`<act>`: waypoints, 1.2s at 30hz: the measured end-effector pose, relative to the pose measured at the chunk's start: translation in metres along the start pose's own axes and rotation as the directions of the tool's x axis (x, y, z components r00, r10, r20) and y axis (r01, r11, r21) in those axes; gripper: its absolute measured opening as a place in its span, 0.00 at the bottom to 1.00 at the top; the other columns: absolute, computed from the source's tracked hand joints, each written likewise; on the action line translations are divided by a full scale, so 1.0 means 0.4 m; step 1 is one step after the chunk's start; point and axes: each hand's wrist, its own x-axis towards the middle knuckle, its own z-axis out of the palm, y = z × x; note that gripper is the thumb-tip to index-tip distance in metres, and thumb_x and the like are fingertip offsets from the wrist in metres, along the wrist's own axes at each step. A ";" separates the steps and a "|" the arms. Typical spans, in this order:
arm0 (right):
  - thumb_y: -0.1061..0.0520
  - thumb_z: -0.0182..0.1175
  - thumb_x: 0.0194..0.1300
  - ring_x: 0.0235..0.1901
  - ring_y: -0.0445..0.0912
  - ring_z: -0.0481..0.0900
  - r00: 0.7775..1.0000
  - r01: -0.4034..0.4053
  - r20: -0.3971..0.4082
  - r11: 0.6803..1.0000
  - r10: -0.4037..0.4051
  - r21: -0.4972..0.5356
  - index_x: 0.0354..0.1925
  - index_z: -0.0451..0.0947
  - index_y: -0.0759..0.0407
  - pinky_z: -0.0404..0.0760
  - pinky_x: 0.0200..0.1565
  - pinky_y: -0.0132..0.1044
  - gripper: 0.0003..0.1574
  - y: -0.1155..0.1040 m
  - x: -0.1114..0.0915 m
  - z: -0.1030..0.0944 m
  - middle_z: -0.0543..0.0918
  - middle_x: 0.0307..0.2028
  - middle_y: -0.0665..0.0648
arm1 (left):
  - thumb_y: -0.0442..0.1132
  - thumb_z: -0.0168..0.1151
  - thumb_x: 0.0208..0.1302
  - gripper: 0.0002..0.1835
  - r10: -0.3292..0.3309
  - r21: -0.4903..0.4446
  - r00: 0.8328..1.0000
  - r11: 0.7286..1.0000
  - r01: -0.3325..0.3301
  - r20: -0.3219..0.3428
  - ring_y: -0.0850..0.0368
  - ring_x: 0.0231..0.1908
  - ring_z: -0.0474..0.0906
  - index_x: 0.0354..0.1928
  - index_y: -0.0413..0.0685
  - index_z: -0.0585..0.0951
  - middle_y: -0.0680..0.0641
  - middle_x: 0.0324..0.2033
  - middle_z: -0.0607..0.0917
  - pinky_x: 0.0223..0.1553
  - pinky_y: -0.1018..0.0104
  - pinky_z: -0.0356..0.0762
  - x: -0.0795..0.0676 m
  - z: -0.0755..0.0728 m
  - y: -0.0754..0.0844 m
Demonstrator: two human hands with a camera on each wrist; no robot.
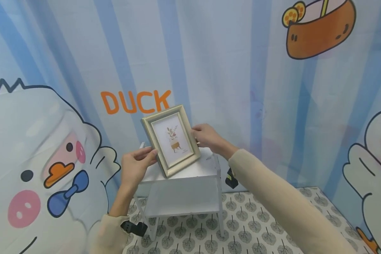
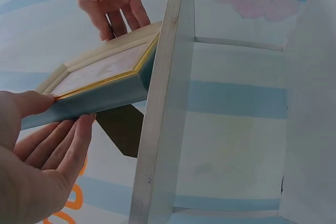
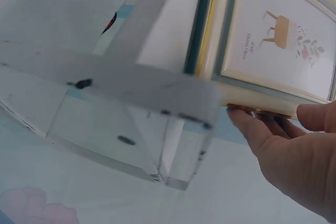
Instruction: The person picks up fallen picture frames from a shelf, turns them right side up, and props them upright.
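A cream-and-gold picture frame [image 1: 171, 141] leans tilted over the top of a small white table [image 1: 206, 167]. Inside it is a print of a plant on a brown legged stand. My left hand [image 1: 134, 167] pinches its left side, the thumb on the front edge and the fingers behind. On the opposite side, my right hand [image 1: 211, 137] grips the edge between thumb and fingers. A dark stand leg [image 2: 123, 129] juts from the back of the frame in the left wrist view. Whether the lower edge touches the tabletop, I cannot tell.
Below the tabletop the table has a lower shelf [image 1: 182, 201]. Behind it hangs a blue-and-white striped curtain [image 1: 222, 70] printed with ducks and the word DUCK. A patterned mat [image 1: 241, 225] covers the floor. Dark marks dot the table's edge in the right wrist view.
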 end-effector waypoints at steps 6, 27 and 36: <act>0.53 0.53 0.83 0.67 0.60 0.81 0.999 0.022 -0.039 0.999 -0.021 0.035 0.74 0.68 0.68 0.82 0.69 0.50 0.30 0.027 -0.006 -0.012 0.77 0.70 0.67 | 0.44 0.70 0.71 0.22 -0.007 -0.011 1.000 1.000 0.007 -0.006 0.50 0.43 0.94 0.59 0.34 0.84 0.33 0.51 0.90 0.46 0.71 0.90 0.012 -0.003 -0.011; 0.53 0.62 0.78 0.56 0.57 0.88 0.994 0.088 -0.070 0.993 -0.083 0.083 0.67 0.74 0.67 0.91 0.56 0.42 0.28 0.063 -0.052 -0.006 0.83 0.61 0.67 | 0.47 0.66 0.75 0.24 -0.058 0.007 0.997 0.998 0.058 0.040 0.50 0.49 0.92 0.65 0.38 0.82 0.34 0.59 0.87 0.53 0.68 0.89 0.062 -0.022 -0.038; 0.55 0.63 0.77 0.55 0.60 0.88 0.990 0.123 -0.084 0.982 -0.111 0.144 0.65 0.75 0.69 0.90 0.57 0.45 0.26 0.076 -0.064 -0.008 0.83 0.61 0.69 | 0.51 0.62 0.78 0.25 -0.052 0.081 0.997 0.996 0.047 0.061 0.44 0.56 0.89 0.67 0.43 0.81 0.38 0.62 0.86 0.63 0.56 0.85 0.093 -0.008 -0.052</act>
